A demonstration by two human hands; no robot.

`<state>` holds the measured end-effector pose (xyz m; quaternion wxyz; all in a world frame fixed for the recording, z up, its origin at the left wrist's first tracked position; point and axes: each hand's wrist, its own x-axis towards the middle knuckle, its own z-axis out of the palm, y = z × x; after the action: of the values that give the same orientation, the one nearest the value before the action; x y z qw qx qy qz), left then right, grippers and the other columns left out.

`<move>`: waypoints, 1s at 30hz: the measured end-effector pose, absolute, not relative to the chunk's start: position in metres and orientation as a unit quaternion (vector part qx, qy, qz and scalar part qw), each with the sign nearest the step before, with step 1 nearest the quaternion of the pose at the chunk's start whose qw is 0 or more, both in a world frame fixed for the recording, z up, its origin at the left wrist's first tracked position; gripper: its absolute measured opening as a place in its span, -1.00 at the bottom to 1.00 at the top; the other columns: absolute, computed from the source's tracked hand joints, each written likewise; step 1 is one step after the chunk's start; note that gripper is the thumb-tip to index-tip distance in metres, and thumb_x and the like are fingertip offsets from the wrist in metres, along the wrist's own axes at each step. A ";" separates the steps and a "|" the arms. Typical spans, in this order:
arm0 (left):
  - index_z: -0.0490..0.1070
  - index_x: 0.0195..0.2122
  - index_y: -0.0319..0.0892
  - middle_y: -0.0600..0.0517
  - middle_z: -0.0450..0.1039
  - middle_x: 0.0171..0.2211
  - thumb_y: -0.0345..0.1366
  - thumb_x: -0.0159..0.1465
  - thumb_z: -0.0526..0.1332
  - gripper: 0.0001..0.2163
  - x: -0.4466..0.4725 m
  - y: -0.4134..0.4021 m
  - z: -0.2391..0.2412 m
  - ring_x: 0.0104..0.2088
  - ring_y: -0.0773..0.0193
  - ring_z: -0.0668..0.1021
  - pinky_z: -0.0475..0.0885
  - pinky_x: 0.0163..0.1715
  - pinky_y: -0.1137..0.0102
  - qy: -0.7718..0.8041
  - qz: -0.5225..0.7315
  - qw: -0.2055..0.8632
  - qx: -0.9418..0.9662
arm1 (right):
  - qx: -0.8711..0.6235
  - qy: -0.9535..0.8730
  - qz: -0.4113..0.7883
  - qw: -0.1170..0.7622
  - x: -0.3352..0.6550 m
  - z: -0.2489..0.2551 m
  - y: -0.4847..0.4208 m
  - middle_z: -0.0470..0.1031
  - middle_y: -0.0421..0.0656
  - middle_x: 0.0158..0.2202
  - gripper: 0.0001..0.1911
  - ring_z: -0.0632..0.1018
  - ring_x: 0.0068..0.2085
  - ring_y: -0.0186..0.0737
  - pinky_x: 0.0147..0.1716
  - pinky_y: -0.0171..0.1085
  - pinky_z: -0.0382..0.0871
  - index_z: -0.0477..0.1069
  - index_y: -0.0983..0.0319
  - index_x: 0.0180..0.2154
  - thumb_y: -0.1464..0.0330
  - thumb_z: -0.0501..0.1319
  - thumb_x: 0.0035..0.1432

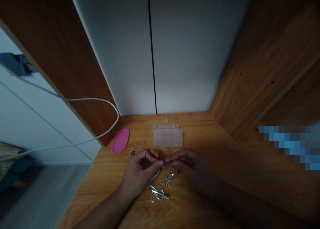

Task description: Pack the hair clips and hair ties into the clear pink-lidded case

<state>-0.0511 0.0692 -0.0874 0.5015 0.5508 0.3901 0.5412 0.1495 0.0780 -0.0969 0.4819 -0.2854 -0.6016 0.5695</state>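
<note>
Between the left hand (139, 170) and right hand (187, 164), a thin dark sliver (159, 153) is pinched by the fingertips (161, 163), its lower part hidden and its kind unclear. Bent-wire puzzle pieces (159, 194) lie on the near side, one partly covered by the left hand.

Left hand (140, 170) meets right hand (187, 165) beside wire puzzles (158, 193).

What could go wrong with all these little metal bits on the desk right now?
The thin dark piece between the left hand and right hand could slip and be hard to find. The wire pieces lie just below the hands and could get knocked. The small rings lie loose and could scatter.
</note>
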 end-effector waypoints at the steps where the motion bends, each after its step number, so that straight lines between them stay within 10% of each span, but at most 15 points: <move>1: 0.40 -0.54 -0.23 0.05 0.47 -0.42 -0.37 0.09 0.44 -0.79 -0.051 0.069 -0.087 -0.37 0.36 0.50 0.40 -0.32 0.46 0.387 0.544 0.501 0.551 | -0.285 -0.599 0.573 0.481 0.149 -0.096 0.078 0.65 -0.16 -0.27 -0.92 0.64 -0.30 -0.32 -0.32 -0.37 0.52 0.57 0.13 -0.23 0.32 0.34 0.19; 11: 0.46 -0.12 -0.16 0.17 0.44 -0.53 -0.35 0.01 0.48 -0.60 -0.050 0.070 -0.087 -0.52 0.41 0.46 0.40 -0.48 0.52 0.415 0.552 0.540 0.481 | -0.331 -0.591 0.507 0.533 0.151 -0.088 0.080 0.64 -0.20 -0.32 -0.84 0.62 -0.29 -0.30 -0.26 -0.35 0.53 0.60 0.11 -0.24 0.28 0.41 0.08; 18: 0.61 -0.38 -0.22 -0.03 0.62 -0.43 -0.20 0.14 0.41 -0.82 -0.054 0.068 -0.089 -0.42 0.28 0.57 0.44 -0.36 0.43 0.461 0.482 0.530 0.524 | -0.384 -0.642 0.409 0.523 0.155 -0.088 0.083 0.65 -0.18 -0.24 -0.68 0.63 -0.24 -0.27 -0.18 -0.28 0.55 0.52 0.06 0.04 0.17 0.18 0.31; 30: 0.37 -0.31 -0.19 0.04 0.56 -0.51 -0.07 0.40 0.10 -0.71 -0.052 0.065 -0.084 -0.46 0.32 0.53 0.39 -0.32 0.43 0.441 0.492 0.503 0.557 | -0.365 -0.624 0.435 0.537 0.154 -0.086 0.085 0.57 -0.19 -0.37 -0.88 0.59 -0.49 -0.33 -0.51 -0.36 0.52 0.64 0.10 -0.26 0.27 0.31 0.18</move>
<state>-0.0517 0.0653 -0.0842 0.5032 0.5566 0.4412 0.4923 0.1539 0.0854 -0.0857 0.5365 -0.3653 -0.6244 0.4346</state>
